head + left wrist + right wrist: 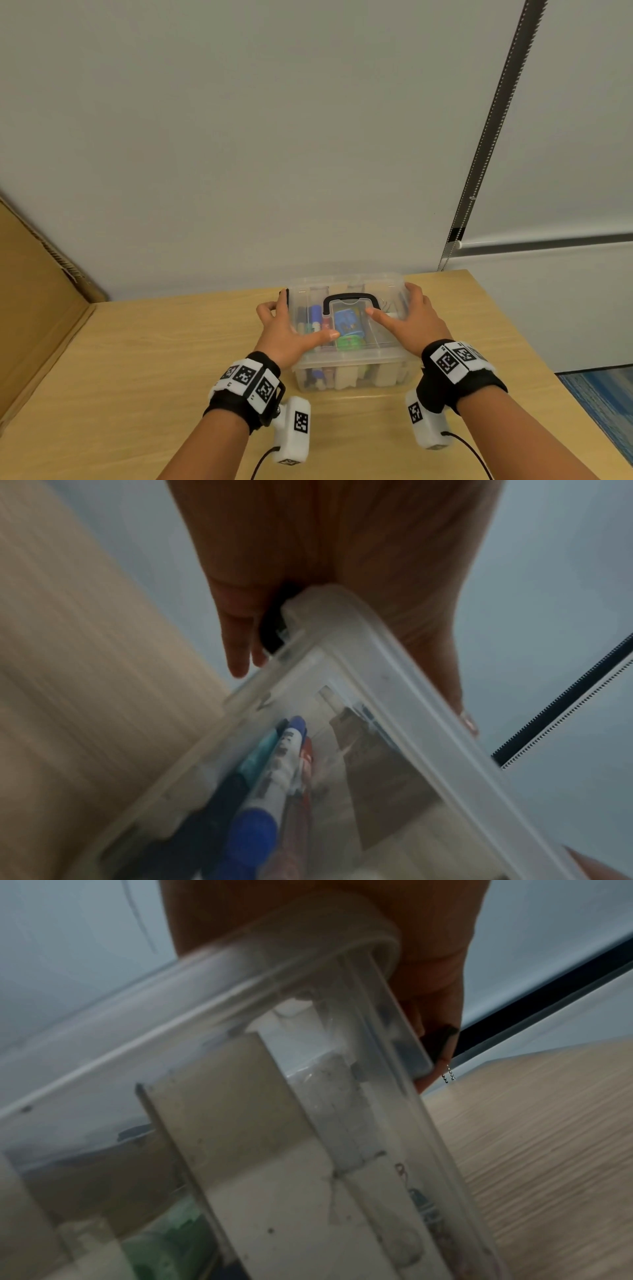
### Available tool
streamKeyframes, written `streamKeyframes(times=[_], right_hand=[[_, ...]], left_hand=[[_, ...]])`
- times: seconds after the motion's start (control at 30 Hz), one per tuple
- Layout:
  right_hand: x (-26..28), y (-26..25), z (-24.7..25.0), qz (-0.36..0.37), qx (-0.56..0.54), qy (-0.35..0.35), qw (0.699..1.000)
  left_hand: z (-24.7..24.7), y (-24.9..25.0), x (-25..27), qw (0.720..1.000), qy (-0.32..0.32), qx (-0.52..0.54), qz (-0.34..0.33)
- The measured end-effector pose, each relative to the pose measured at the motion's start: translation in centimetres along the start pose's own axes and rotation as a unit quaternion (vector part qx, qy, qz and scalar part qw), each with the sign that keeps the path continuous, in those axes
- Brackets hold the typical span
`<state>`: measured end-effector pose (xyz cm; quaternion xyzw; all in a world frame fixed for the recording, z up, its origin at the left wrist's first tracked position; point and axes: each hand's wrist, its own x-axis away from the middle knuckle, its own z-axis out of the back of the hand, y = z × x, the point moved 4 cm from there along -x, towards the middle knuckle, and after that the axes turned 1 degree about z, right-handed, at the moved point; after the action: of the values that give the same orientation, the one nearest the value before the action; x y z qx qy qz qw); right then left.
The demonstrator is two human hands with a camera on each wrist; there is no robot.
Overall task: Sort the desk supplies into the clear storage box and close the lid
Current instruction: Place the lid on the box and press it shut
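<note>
Clear storage box sits on the wooden surface near the wall, its lid on top with a black handle lying flat. Markers lie in the left compartment, and a blue item with a green one just in front of it fills the middle. The left hand rests on the lid's left edge, fingers curled down over the side by a black latch, thumb lying on the lid. The right hand mirrors it, fingers wrapped over the right edge, thumb flat on top. A cardboard sheet leans at the left.
</note>
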<state>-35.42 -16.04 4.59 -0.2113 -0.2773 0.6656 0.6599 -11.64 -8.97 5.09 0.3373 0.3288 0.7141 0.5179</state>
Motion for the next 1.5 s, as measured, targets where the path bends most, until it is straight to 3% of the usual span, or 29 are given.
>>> streamKeyframes(times=[0.17, 0.3, 0.57, 0.9, 1.07, 1.5], right_hand=[[-0.2, 0.3, -0.1, 0.003, -0.019, 0.003, 1.0], [-0.3, 0.5, -0.3, 0.008, -0.007, 0.01, 1.0], [-0.4, 0.4, -0.3, 0.008, 0.002, 0.024, 1.0], [-1.1, 0.4, 0.6, -0.138, -0.029, -0.06, 0.988], [-0.5, -1.1, 1.3, -0.106, 0.12, -0.006, 0.987], [-0.1, -0.8, 0.2, -0.038, 0.117, 0.088, 0.989]], left_hand=[[-0.1, -0.7, -1.2, 0.996, 0.026, 0.048, 0.069], [-0.6, -0.8, -1.2, 0.994, 0.059, 0.073, 0.058], [-0.7, -0.4, -1.3, 0.998, 0.06, 0.021, 0.012], [-0.6, 0.0, -0.3, 0.989, 0.089, 0.115, 0.015], [-0.6, 0.1, -0.2, 0.988, 0.085, 0.126, 0.008], [-0.8, -0.5, -0.8, 0.986, 0.096, 0.132, 0.023]])
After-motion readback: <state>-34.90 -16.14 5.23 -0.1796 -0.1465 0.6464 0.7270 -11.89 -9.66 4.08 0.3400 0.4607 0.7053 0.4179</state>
